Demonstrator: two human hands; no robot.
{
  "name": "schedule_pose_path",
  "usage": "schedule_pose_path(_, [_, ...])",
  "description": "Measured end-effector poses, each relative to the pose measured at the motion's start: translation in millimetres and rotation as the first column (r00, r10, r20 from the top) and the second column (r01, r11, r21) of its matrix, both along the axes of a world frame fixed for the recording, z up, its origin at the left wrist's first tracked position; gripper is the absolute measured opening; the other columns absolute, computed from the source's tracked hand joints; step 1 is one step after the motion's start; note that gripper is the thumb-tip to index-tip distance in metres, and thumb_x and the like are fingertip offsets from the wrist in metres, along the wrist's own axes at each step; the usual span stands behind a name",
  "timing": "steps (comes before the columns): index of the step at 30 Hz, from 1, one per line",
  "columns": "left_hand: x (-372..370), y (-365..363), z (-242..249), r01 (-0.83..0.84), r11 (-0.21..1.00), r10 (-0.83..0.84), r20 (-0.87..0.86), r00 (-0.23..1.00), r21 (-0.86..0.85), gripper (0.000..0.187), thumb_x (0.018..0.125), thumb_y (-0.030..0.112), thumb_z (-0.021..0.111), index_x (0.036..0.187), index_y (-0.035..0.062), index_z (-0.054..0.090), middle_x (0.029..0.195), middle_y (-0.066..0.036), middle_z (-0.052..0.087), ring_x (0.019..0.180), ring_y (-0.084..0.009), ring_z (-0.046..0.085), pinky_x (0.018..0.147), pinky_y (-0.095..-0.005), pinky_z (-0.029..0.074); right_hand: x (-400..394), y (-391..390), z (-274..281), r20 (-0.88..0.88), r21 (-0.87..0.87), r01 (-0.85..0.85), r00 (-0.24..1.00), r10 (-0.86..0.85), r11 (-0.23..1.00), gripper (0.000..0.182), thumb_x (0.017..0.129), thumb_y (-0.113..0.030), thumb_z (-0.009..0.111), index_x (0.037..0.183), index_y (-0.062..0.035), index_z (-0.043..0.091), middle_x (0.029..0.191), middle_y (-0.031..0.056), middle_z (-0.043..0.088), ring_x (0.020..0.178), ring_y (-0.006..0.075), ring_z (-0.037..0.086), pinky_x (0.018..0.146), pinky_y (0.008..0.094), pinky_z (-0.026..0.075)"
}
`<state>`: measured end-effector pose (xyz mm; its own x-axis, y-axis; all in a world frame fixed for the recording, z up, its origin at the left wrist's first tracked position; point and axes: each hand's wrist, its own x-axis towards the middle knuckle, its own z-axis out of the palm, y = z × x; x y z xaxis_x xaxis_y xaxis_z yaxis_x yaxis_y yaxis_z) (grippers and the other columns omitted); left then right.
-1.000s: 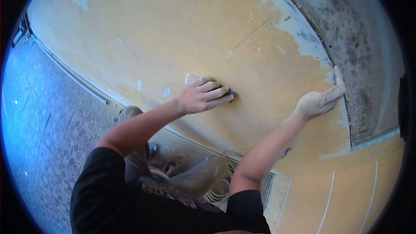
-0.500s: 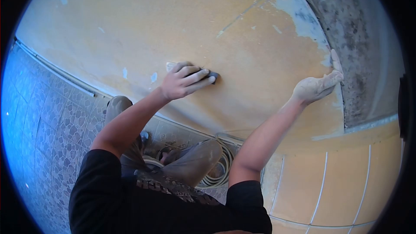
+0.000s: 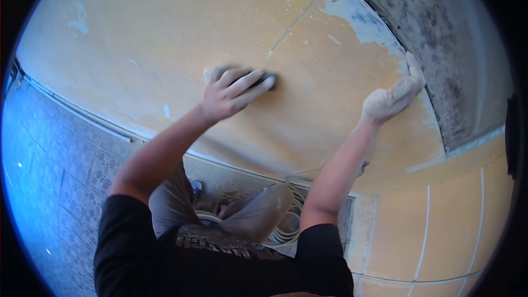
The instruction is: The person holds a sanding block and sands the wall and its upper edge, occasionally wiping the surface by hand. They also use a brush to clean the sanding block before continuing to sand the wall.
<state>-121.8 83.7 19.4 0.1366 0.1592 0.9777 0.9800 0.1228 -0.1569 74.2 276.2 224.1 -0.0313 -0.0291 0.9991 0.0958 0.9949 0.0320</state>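
Observation:
A yellowish painted wall (image 3: 181,27) with pale patches fills the upper part of the head view. My left hand (image 3: 228,91) is closed over a dark sanding block (image 3: 269,81), pressing it to the wall surface. The block is blurred, and much of it is hidden under the fingers. A light-coloured end shows at the left of the hand. At the wall's right edge, my right hand (image 3: 393,99), coated in pale dust, is curled around the corner. Some of its fingers are hidden behind the edge.
Beyond the wall edge is a grey, mottled surface (image 3: 440,49). Below lie patterned floor tiles (image 3: 71,187) and a coiled hose (image 3: 286,228) beside my bent knee (image 3: 269,203). Yellow panels (image 3: 396,231) with white lines stand at lower right. A trim strip runs along the wall's base.
The view has shifted and turned slightly. My left hand and the sanding block sit a little higher in the view. My right hand stays at the wall edge.

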Motion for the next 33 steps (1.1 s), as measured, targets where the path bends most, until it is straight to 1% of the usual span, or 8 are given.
schedule_pose_path(10, [73.4,-71.3,-58.6,0.398,0.914,-0.174,0.958,0.227,0.072,0.04,0.1,0.021,0.074,0.134,-0.0004,0.07,0.093,-0.005,0.066,0.085,-0.012,0.059,0.072,-0.0294,0.048,-7.9,-11.4,-120.7,0.092,0.004,0.356,0.93,-0.355,0.935,0.074,0.103,-0.041,0.058,0.157,0.0058,0.041,0.166,0.0284,0.032,0.155,0.0491,0.026,0.125,0.0626,0.019])
schedule_pose_path(12, [78.5,-82.6,-65.8,0.42,0.718,-0.323,0.8,-0.506,0.555,0.038,0.107,0.023,0.066,0.138,0.0021,0.068,0.089,0.001,0.065,0.082,-0.0072,0.056,0.072,-0.0272,0.047,-19.4,-27.6,-202.4,0.257,-0.055,0.458,0.865,-0.43,0.887,0.085,0.101,-0.048,0.061,0.161,0.0049,0.034,0.17,0.0284,0.025,0.158,0.0514,0.019,0.125,0.0671,0.012])
schedule_pose_path(17, [88.7,-90.9,-69.0,0.435,0.627,-0.389,0.743,-0.545,0.647,0.034,0.114,0.03,0.05,0.118,0.0036,0.071,0.096,0.0,0.069,0.084,-0.0066,0.061,0.078,-0.0262,0.05,-1.2,-107.9,-304.6,0.513,-0.454,0.116,0.845,0.152,0.883,0.084,0.101,-0.049,0.061,0.161,0.0044,0.036,0.168,0.0291,0.03,0.157,0.0483,0.024,0.127,0.0609,0.015])
schedule_pose_path(21, [102.4,-94.0,-48.7,0.506,0.555,-0.306,0.728,-0.613,0.66,0.041,0.115,0.034,0.046,0.123,0.0019,0.07,0.109,-0.006,0.075,0.098,-0.011,0.069,0.09,-0.0291,0.054,5.4,-165.6,-308.8,-0.025,-0.93,-0.299,0.631,0.775,0.213,0.066,0.11,-0.044,0.05,0.158,0.0015,0.042,0.163,0.0205,0.042,0.152,0.032,0.039,0.126,0.0461,0.026])
schedule_pose_path(22, [105.1,-92.1,-50.9,0.517,0.555,-0.299,0.736,-0.607,0.651,0.041,0.115,0.034,0.046,0.123,0.0019,0.07,0.109,-0.006,0.075,0.098,-0.011,0.069,0.09,-0.0291,0.054,8.5,-176.4,-300.9,-0.416,-0.879,-0.418,0.437,0.797,-0.229,0.061,0.113,-0.042,0.045,0.157,-0.0002,0.044,0.161,0.0169,0.045,0.149,0.0261,0.042,0.125,0.0411,0.03])
schedule_pose_path(25, [122.9,-80.0,-37.3,0.569,0.534,-0.258,0.761,-0.595,0.626,0.043,0.115,0.036,0.047,0.126,0.0007,0.07,0.111,-0.006,0.075,0.1,-0.0111,0.069,0.092,-0.0287,0.054,15.6,-186.9,-291.4,-0.609,-0.788,-0.393,0.378,0.697,-0.475,0.058,0.117,-0.04,0.036,0.162,-0.0038,0.038,0.161,0.0121,0.044,0.147,0.0186,0.042,0.124,0.0342,0.031])
schedule_pose_path(29, [120.4,-74.1,-33.0,0.645,0.503,-0.222,0.807,-0.547,0.576,0.042,0.116,0.033,0.047,0.13,0.0,0.069,0.114,-0.005,0.073,0.102,-0.0103,0.067,0.095,-0.0269,0.051,21.9,-190.8,-257.1,-0.677,-0.729,-0.507,0.433,0.596,-0.459,0.065,0.117,-0.041,0.036,0.17,-0.0071,0.019,0.165,0.0102,0.038,0.148,0.018,0.041,0.124,0.0326,0.03])
schedule_pose_path(33, [112.7,-58.3,-37.9,0.738,0.667,-0.162,0.987,0.018,0.096,0.041,0.112,0.03,0.055,0.137,-0.0011,0.065,0.124,-0.011,0.067,0.121,-0.0201,0.057,0.103,-0.0359,0.046,27.0,-184.6,-260.6,-0.743,-0.666,-0.516,0.403,0.534,-0.539,0.065,0.114,-0.05,0.037,0.171,-0.0206,0.021,0.161,0.0086,0.046,0.14,0.0194,0.051,0.117,0.0377,0.041])
